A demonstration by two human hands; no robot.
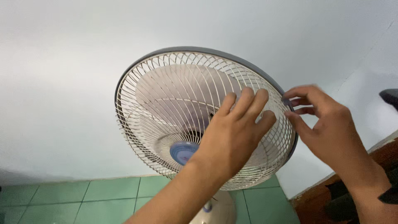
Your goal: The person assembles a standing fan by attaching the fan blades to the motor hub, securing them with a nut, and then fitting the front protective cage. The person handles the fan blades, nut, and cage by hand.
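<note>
**Two hands on the front grille of a standing fan**

The fan fills the middle of the frame, its round face tilted toward the upper left. The white wire grille is bound by a grey rim, and pale blades show behind the wires.

The left hand comes up from the lower middle of the frame and lies flat against the right half of the grille. Its fingers are spread and point up toward the rim. It closes on nothing; it simply presses on the wires.

The right hand enters from the lower right and sits at the rim's right edge. Its grip is nearly pressed together: thumb and forefinger pinch a small grey clip on the rim. The other fingers curl behind. This hand is the nearer one to the clip, which lies just left of its fingertips, at the fan's right side and above centre. The rim runs as a curve from there, up to the left and down to the lower right.

The only label-like thing is a round blue badge at the grille's centre, lower left of the left hand. The fan's cream base stands on green floor tiles at the bottom. A plain pale wall is behind. Dark wood shows at the lower right.
</note>
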